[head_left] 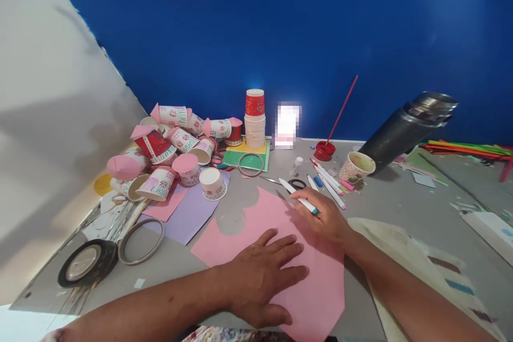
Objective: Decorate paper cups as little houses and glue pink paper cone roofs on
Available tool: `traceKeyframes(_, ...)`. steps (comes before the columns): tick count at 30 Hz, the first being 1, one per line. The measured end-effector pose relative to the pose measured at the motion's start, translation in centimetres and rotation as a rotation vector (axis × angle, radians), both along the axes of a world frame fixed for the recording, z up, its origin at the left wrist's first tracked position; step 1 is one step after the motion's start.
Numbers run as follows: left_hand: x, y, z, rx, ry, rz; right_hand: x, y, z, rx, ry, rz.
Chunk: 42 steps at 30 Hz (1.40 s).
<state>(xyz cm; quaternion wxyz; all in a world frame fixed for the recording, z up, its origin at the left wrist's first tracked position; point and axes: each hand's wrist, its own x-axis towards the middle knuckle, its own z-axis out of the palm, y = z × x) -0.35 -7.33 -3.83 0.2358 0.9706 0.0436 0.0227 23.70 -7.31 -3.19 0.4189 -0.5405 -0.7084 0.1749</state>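
My left hand point(266, 280) lies with fingers spread on a sheet of pink paper point(320, 283). Rounded pieces are cut out of that sheet's far left edge. Over its far right part, my right hand point(329, 219) is closed around a white marker point(289, 188) with a teal end; the marker's other end points to the far left. Just beyond the right hand lie a pair of scissors point(297, 184), partly hidden, and several markers point(331, 184) with coloured ends. A loose blue cap point(318, 181) rests among them.
Decorated paper cups point(184, 139) with pink tops are heaped at the left, near purple paper point(192, 214) and a tape roll point(84, 264). Stacked cups point(255, 131) stand at the back. A patterned cup point(356, 166) and dark flask point(401, 133) are at the right, beyond a pale cloth point(401, 256).
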Motion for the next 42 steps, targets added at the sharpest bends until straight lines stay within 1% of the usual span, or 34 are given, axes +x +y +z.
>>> traceKeyframes(2,0.1,0.2,-0.3,0.003,-0.028,-0.002,0.3,-0.2,-0.8,0.015,0.009,-0.031)
traceKeyframes(4,0.2,0.6,-0.5,0.003,-0.057,-0.017,0.7,-0.4,-1.0,0.015,0.021,-0.059)
traceKeyframes(6,0.3,1.1,-0.5,-0.003,-0.076,-0.051,0.9,-0.5,-1.1,0.046,0.023,-0.057)
traceKeyframes(9,0.3,1.9,0.0,-0.028,-0.107,-0.096,0.9,-0.4,-1.3,0.126,0.023,-0.035)
traceKeyframes(10,0.3,2.3,0.3,-0.037,-0.13,-0.087,0.9,-0.3,-1.3,0.145,0.024,-0.035)
traceKeyframes(11,0.3,2.7,0.7,-0.038,-0.161,-0.05,1.0,-0.3,-1.4,0.153,0.026,-0.041)
traceKeyframes(12,0.3,3.2,1.1,-0.029,-0.192,0.016,1.0,-0.2,-1.4,0.152,0.03,-0.053)
traceKeyframes(13,0.4,3.9,1.6,-0.004,-0.219,0.122,1.1,-0.2,-1.4,0.147,0.036,-0.067)
traceKeyframes(14,0.5,4.6,2.0,0.04,-0.221,0.267,1.2,-0.2,-1.3,0.139,0.041,-0.081)
traceKeyframes(16,1.1,6.5,2.8,0.151,-0.124,0.508,1.5,-0.3,-1.2,0.119,0.042,-0.105)
traceKeyframes(18,1.8,8.5,3.0,0.243,0.032,0.73,1.7,-0.4,-1.0,0.102,0.035,-0.121)
traceKeyframes(21,2.8,10.8,2.5,0.299,0.085,0.855,1.9,-0.4,-0.9,0.08,0.043,-0.12)
traceKeyframes(23,3.2,11.6,1.8,0.332,0.105,0.905,1.8,-0.4,-0.9,0.042,0.056,-0.083)
traceKeyframes(25,3.2,12.0,1.3,0.365,0.124,0.928,1.6,-0.2,-1.0,0.002,0.026,-0.019)
traceKeyframes(28,2.9,12.3,0.8,0.407,0.137,0.93,1.3,-0.2,-1.1,-0.022,-0.154,0.073)
traceKeyframes(31,2.8,12.3,0.8,0.431,0.138,0.923,1.0,-0.3,-1.0,-0.052,-0.339,0.14)
traceKeyframes(33,2.9,12.3,0.9,0.431,0.139,0.921,0.9,-0.5,-0.8,-0.07,-0.4,0.163)
traceKeyframes(36,2.9,12.0,1.5,0.423,0.137,0.925,0.8,-0.8,-0.5,-0.089,-0.441,0.15)
traceKeyframes(38,2.8,11.4,2.2,0.423,0.124,0.923,0.9,-1.0,-0.3,-0.109,-0.461,0.136)
traceKeyframes(41,2.6,9.4,3.5,0.425,0.114,0.886,1.1,-1.0,-0.3,-0.121,-0.444,0.112)
traceKeyframes(42,2.5,8.4,3.9,0.426,0.124,0.843,1.2,-1.0,-0.3,-0.118,-0.43,0.099)
